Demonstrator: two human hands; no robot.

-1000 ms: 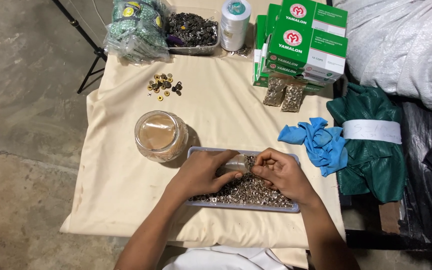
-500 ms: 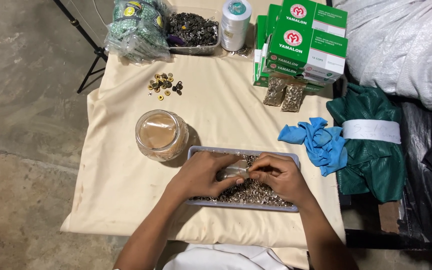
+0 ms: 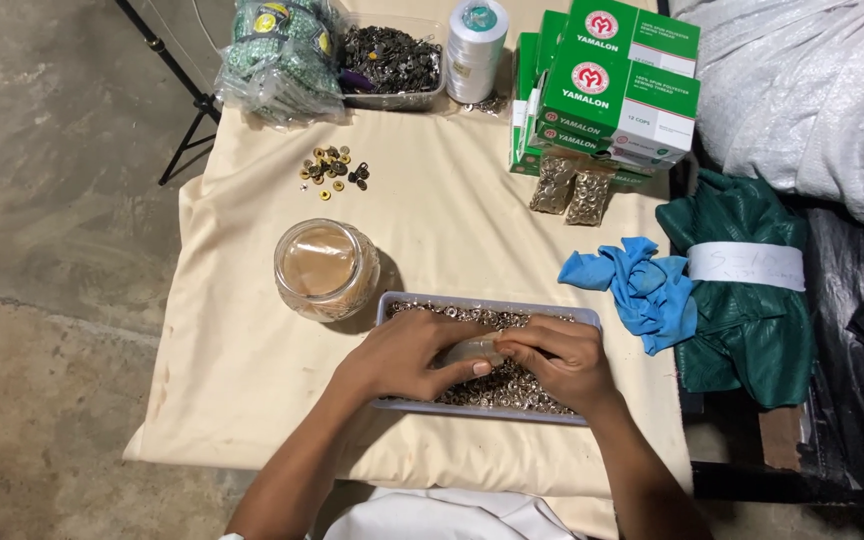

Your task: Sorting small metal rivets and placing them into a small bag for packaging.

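Both hands pinch one small clear plastic bag point(image 3: 474, 350), left hand point(image 3: 402, 358) & right hand point(image 3: 557, 362) closed on it, over grey tray point(image 3: 388, 302) w/ metal eyelets point(image 3: 452, 314) near table's front edge.

Left hand point(image 3: 404, 357) and right hand point(image 3: 560, 360) meet (fingers curled).

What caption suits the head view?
Both hands, left hand and right hand, over a tray of small metal rings.

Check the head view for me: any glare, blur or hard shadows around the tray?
Head view: even, soft light, sharp focus. A soft shadow beside the glass jar. No glare on the grey tray of metal eyelets; both hands, left hand and right hand, show unblurred.
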